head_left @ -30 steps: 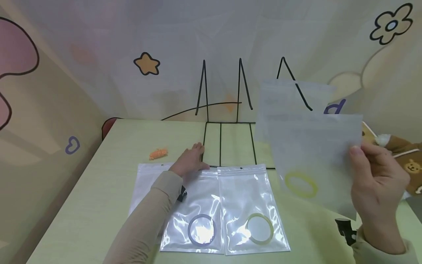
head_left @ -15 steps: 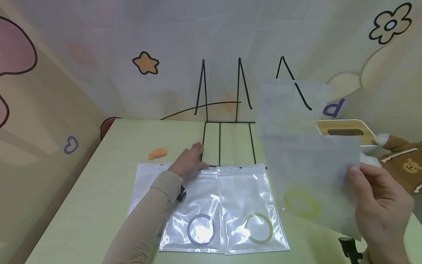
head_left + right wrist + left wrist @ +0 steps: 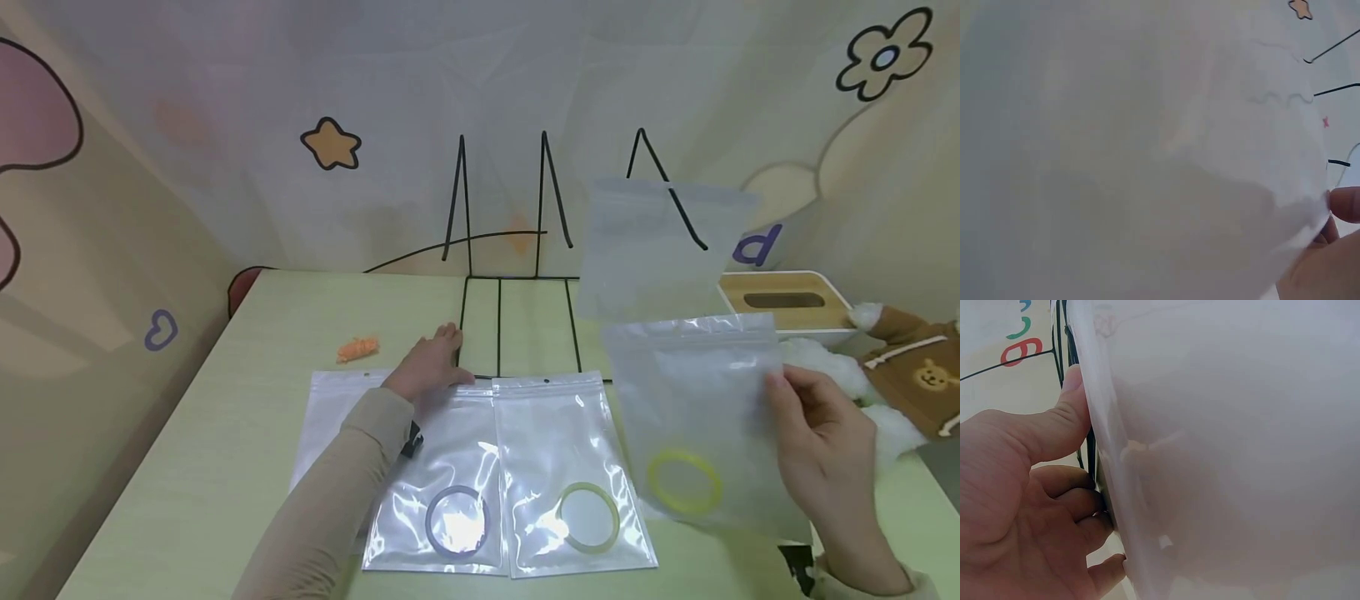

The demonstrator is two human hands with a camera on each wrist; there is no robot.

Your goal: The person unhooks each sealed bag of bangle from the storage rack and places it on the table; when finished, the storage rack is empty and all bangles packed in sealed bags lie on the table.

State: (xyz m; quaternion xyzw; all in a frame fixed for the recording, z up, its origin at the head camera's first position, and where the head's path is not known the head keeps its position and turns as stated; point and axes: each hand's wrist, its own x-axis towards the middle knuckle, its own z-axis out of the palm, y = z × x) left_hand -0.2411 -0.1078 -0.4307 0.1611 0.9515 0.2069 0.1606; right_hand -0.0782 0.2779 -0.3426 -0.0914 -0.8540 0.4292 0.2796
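Observation:
My right hand (image 3: 828, 442) pinches the right edge of a translucent zip bag (image 3: 720, 392) with a yellow ring (image 3: 684, 483) near its bottom. Behind it, a similar bag (image 3: 652, 258) hangs from the right hook of a black wire rack (image 3: 542, 208). At the rack's front left corner, my left hand (image 3: 431, 367) touches the wire, thumb and fingers spread apart. Below that hand lie a bag with a greyish purple ring (image 3: 430, 521), one with a pale yellow-green ring (image 3: 561, 517), and a third bag (image 3: 330, 408) partly under the left sleeve. Bag plastic fills most of both wrist views.
A small crinkled orange thing (image 3: 358, 349) lies left of the rack on the pale table (image 3: 202, 458). At the back right stand a tissue box with a wooden top (image 3: 795, 312) and a plush toy in brown clothes (image 3: 915, 367). A printed cloth (image 3: 390, 75) rises behind.
My right hand has come down and then left with its bag, away from the hooks, uncovering the tissue box behind. The left hand stays at the rack's corner.

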